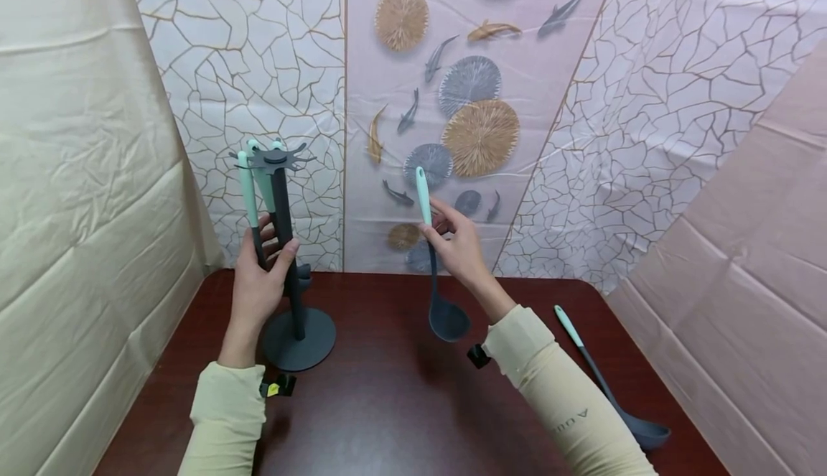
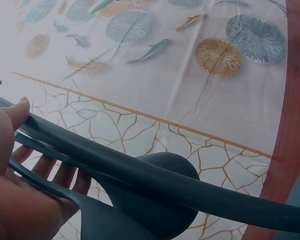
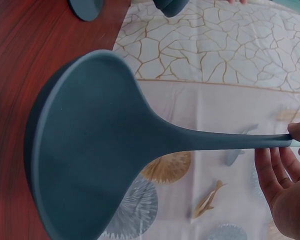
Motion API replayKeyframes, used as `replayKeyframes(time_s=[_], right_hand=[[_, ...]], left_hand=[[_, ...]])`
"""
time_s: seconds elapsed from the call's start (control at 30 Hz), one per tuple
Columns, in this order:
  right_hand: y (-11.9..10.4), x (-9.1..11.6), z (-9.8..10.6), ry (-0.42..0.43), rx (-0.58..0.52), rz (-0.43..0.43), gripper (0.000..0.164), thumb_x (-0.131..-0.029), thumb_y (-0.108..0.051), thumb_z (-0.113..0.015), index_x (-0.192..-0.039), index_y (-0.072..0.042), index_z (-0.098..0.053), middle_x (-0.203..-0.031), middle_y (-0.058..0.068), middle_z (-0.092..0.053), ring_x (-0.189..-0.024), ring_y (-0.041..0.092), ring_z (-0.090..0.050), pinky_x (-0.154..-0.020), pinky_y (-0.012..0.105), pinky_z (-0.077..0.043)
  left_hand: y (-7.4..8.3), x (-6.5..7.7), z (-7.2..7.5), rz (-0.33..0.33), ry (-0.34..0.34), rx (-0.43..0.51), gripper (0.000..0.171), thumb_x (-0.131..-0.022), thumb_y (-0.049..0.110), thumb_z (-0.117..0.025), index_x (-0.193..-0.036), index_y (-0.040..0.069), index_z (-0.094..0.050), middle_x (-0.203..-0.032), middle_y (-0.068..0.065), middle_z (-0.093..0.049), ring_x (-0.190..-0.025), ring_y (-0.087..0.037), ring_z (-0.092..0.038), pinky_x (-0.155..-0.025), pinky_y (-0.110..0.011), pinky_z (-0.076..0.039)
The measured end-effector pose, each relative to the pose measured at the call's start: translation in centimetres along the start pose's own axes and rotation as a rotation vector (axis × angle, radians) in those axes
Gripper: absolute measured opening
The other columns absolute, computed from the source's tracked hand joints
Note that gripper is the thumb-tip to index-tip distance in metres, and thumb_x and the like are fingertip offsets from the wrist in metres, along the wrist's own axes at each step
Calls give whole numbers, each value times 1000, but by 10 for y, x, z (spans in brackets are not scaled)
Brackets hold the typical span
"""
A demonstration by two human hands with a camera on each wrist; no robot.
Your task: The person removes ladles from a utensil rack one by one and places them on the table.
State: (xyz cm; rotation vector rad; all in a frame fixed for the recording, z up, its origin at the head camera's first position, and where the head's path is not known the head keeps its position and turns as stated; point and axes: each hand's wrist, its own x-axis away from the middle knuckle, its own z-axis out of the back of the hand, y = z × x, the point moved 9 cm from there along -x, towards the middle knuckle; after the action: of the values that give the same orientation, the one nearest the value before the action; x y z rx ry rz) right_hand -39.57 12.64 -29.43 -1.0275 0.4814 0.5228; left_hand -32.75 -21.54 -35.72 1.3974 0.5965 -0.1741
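My left hand [image 1: 255, 286] grips the post of a dark utensil stand [image 1: 282, 203], with the thumb across it. Utensils with mint handles [image 1: 248, 192] hang from its top, and their dark shafts run between the post and my fingers. A rounded dark utensil head [image 2: 162, 172] shows behind the post in the left wrist view. With my right hand [image 1: 461, 250] I pinch a ladle [image 1: 448, 318] where its mint handle meets the dark shaft. Held upright above the table, the ladle has its bowl [image 3: 85, 150] at the bottom, apart from the stand.
A second ladle [image 1: 646, 431] lies on the dark red table [image 1: 375, 390] at the right, beside my right sleeve. The stand's round base [image 1: 316, 347] rests on the table at the left. Patterned cloth [image 1: 258, 52] hangs behind the table's back edge.
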Motion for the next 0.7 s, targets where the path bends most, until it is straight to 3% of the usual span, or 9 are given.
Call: replayKeyframes(time_s=[0.37,0.7], right_hand=[[15,5,10,-5,64,-37,50,-101,-12,-75,-149,-14,-63,-96,10,-71,-81,24,-69,-69,38,-55],[30,10,19,-16,115,-81,50,-101,-14,-74,-150,-16,-62,-97,11,-70,-82,24,-70,-63,34,-55]], left_hand=[[-3,-1,1,0,2,-2,70,-105,25,-70,-165,21,-35,-150,-9,-54,-132,-30,-60,-114,-53,-46],[-1,-1,1,2,1,-5,69,-105,26,-70,-165,21,-36,-150,-10,-54,-132,-31,-60,-114,-54,-46]])
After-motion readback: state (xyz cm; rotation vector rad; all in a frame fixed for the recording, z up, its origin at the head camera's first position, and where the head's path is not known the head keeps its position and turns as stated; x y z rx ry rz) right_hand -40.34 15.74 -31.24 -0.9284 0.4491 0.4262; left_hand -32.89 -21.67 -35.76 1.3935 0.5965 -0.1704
